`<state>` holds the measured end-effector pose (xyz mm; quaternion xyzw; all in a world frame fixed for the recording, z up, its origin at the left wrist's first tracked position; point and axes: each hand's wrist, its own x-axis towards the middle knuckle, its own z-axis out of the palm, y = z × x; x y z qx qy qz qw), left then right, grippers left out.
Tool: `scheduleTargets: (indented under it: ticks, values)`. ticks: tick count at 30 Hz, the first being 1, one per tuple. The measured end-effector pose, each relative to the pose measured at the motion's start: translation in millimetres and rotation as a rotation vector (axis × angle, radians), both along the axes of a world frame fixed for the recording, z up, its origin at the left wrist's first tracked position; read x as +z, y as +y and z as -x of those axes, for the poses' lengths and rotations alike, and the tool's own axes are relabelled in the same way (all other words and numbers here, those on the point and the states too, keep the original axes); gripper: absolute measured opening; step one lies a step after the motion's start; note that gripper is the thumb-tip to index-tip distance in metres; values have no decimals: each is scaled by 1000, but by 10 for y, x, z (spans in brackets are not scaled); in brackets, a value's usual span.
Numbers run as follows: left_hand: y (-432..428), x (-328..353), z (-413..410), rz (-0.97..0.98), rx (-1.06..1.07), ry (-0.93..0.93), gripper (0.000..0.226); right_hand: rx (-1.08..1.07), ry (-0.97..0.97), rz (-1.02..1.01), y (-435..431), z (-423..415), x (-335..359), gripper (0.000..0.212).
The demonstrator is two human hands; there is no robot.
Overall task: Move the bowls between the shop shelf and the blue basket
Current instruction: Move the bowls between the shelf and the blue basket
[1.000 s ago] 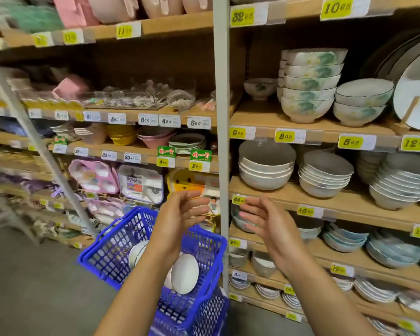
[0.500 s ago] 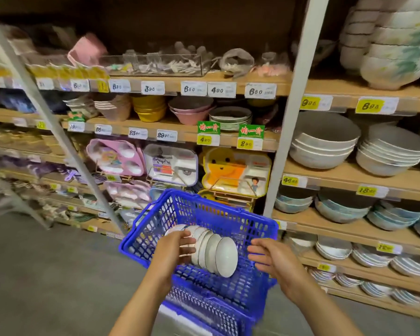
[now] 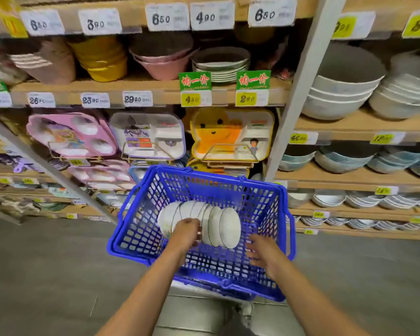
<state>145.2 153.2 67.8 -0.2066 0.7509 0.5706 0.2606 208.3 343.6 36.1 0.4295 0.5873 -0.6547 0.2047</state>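
Head view: the bowls point(image 3: 218, 223) lie as a sideways stack in the blue basket point(image 3: 204, 175) at lower centre, with your left hand point(image 3: 187, 232) curling its grip over them and your right hand point(image 3: 262, 253) spread and empty just right of the end bowl. Cup that end so the row holds together, I judge. The basket's rim and the crowded shop shelf point(image 3: 349, 122) at right, behind its grey upright point(image 3: 298, 93), leave little room.
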Motion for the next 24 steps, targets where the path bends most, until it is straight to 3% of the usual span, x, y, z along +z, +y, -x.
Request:
scheduleTargets:
  ticks: [4, 11, 13, 17, 21, 24]
  values:
    - [154, -223, 226, 76, -73, -70, 19, -31, -76, 41, 6, 233, -365, 36]
    - [422, -760, 612, 147, -178, -98, 21, -99, -190, 61, -21, 604, -954, 14]
    - [574, -954, 706, 156, -235, -109, 31, -90, -213, 10, -21, 692, -1126, 14]
    - [807, -1346, 818, 310, -466, -126, 58, -143, -308, 43, -82, 801, -1407, 39]
    - [898, -1651, 898, 437, -659, -56, 78, -187, -380, 106, -173, 872, -1681, 31]
    - [912, -1837, 956, 463, -638, -20, 77, -219, -381, 136, -232, 923, -1880, 29]
